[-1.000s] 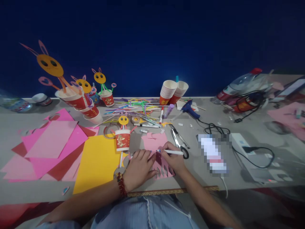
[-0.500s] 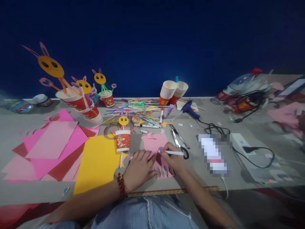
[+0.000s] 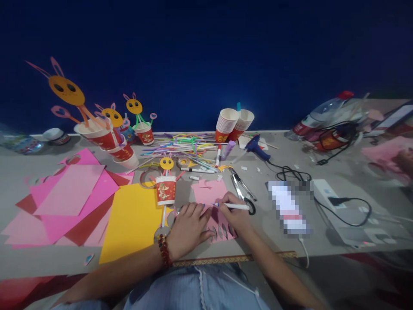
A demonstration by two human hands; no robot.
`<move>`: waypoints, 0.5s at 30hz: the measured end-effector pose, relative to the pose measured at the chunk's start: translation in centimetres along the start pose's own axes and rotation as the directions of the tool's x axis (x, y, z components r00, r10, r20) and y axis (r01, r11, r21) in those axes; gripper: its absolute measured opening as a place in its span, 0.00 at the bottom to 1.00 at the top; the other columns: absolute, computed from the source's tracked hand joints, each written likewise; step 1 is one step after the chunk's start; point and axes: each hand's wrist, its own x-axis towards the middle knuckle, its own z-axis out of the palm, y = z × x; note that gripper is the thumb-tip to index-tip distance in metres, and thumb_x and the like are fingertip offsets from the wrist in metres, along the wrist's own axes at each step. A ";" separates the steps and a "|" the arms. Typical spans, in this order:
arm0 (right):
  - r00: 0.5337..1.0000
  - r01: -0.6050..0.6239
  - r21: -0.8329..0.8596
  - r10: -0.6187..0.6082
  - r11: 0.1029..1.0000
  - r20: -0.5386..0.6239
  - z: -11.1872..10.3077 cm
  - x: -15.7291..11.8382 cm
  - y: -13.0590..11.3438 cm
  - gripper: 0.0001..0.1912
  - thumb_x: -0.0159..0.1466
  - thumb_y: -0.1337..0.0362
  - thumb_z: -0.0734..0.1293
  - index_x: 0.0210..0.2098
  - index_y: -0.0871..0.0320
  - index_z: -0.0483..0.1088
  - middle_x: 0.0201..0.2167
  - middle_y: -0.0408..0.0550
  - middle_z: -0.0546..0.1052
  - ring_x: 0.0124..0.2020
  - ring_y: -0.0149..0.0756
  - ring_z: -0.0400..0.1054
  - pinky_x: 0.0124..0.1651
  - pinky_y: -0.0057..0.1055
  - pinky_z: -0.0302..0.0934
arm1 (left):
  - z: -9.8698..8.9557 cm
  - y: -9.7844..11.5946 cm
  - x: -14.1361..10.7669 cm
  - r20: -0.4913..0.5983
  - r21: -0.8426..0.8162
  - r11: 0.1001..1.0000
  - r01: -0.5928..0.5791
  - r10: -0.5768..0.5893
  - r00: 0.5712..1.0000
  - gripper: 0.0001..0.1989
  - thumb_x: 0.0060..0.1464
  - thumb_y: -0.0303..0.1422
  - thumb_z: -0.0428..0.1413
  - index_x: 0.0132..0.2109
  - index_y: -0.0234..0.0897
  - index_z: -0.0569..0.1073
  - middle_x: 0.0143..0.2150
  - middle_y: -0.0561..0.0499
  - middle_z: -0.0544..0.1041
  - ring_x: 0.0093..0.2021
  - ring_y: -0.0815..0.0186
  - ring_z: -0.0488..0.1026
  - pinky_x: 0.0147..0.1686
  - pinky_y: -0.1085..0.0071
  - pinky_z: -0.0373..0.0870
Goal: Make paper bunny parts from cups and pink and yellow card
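Note:
My right hand [image 3: 235, 214] grips a white marker [image 3: 238, 207] with a blue tip, which points left over a pink sheet of paper [image 3: 214, 188]. Leaf-shaped slots are cut along the sheet's near edge. My left hand [image 3: 189, 224] lies flat with its fingers stretched out on the sheet's left part, holding nothing. Just beyond that hand is a red paper cup [image 3: 166, 191] with a yellow rabbit face [image 3: 167, 163] above it. Scissors [image 3: 250, 206] lie right of the marker, their black handle close to its back end.
Yellow paper [image 3: 129, 224] and piled pink sheets [image 3: 69, 189] spread leftward. Behind lie colored pipe cleaners [image 3: 187, 146], stacked cups [image 3: 226, 122] and a blue glue gun [image 3: 257, 148]. A phone [image 3: 288, 209] and power strip [image 3: 342, 215] lie right. Another person's hand [image 3: 405, 162] is at the far right.
The marker tip has shifted very slightly over the pink paper, while my left hand stays in place. At the far right, the other person's hand and pink paper have moved.

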 end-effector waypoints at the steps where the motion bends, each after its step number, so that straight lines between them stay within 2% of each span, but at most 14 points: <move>1: 1.000 0.000 0.002 0.000 1.000 -0.004 0.0 0.0 0.0 0.10 0.60 0.65 0.63 0.23 0.54 0.61 0.18 0.37 0.64 0.20 0.31 0.59 0.26 0.28 0.53 | 0.0 0.0 0.0 0.002 0.002 1.000 0.001 -0.001 1.000 0.35 0.57 0.52 0.56 0.64 0.36 0.62 0.53 0.42 0.71 0.52 0.51 0.65 0.49 0.56 0.62; 15: 0.999 0.020 0.023 -0.019 1.000 -0.038 -0.1 -0.1 -0.1 0.09 0.60 0.66 0.62 0.23 0.54 0.61 0.18 0.38 0.65 0.21 0.31 0.60 0.26 0.27 0.54 | -0.1 0.0 0.0 -0.002 -0.003 1.000 -0.001 0.001 1.000 0.34 0.58 0.52 0.55 0.64 0.36 0.62 0.53 0.42 0.71 0.52 0.52 0.65 0.51 0.57 0.61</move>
